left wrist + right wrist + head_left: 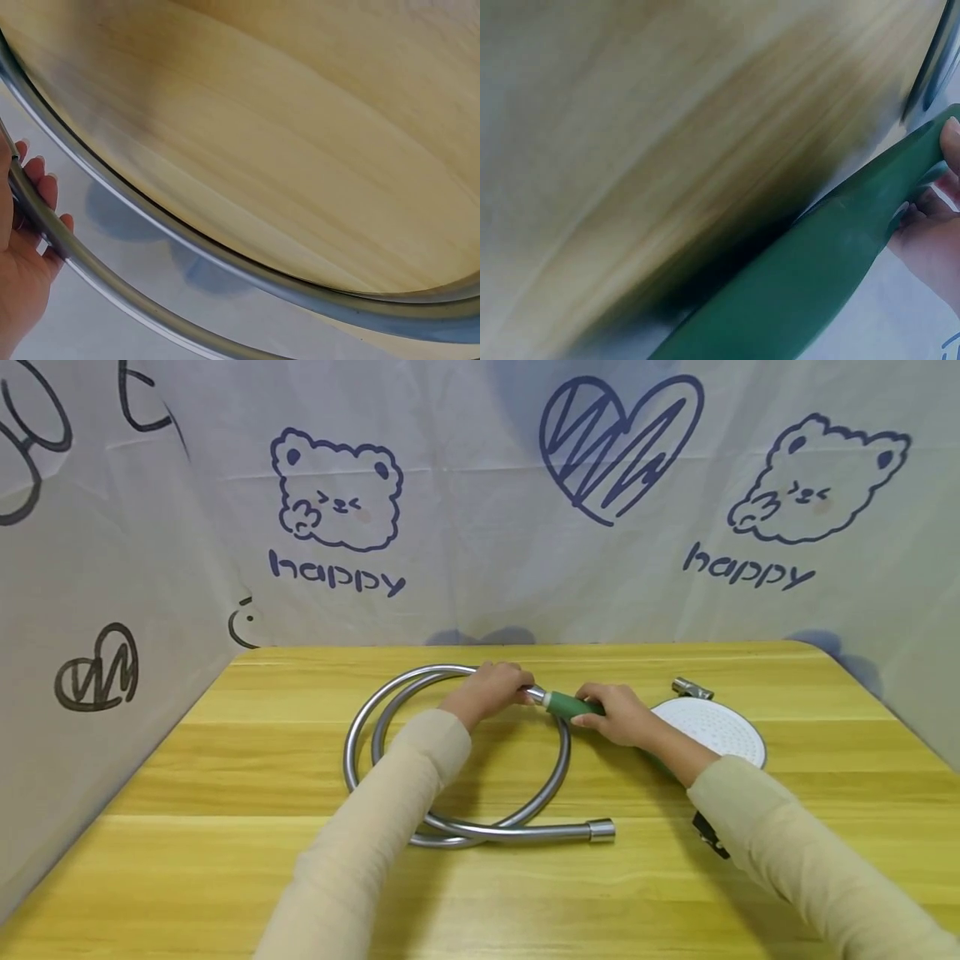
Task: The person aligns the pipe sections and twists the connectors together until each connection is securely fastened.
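A silver shower hose (352, 735) lies in loops on the wooden table. Near one end of it, my left hand (489, 687) grips the hose, its metal end meeting the green handle of a shower head (573, 705). My right hand (618, 714) holds that handle, thumb and fingers around it. The white spray face (712, 727) points up, partly hidden by the right forearm. In the left wrist view, fingers curl about the hose (97, 266). In the right wrist view, the green handle (810, 255) runs up to the right hand (930, 225).
The hose's other metal end (602, 831) rests on the table (225, 860) toward the front. A small metal fitting (692, 688) lies behind the shower head. Partly under the right sleeve is a black piece (709, 835). A white cloth with drawings (480, 527) hangs behind.
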Demonstrator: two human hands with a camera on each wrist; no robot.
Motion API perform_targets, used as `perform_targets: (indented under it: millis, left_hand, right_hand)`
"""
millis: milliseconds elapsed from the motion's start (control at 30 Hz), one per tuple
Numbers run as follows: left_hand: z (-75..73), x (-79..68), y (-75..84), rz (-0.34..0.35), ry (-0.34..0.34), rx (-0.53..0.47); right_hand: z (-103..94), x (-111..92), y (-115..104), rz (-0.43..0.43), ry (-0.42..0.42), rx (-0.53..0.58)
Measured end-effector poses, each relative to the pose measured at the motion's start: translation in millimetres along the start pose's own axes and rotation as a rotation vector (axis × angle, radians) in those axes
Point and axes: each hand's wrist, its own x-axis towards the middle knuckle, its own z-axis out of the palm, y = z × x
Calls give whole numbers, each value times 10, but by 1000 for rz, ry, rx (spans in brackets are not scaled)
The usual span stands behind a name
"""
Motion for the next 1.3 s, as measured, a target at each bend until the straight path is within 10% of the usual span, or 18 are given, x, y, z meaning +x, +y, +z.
perform_targets:
  millis: [533, 1300]
  left_hand:
    - [28, 19, 29, -18, -7, 17]
    - [33, -30, -39, -1, 89, -266]
  right_hand:
    - [15, 8, 8, 9, -10, -2]
    - [8, 3, -9, 4, 5, -2]
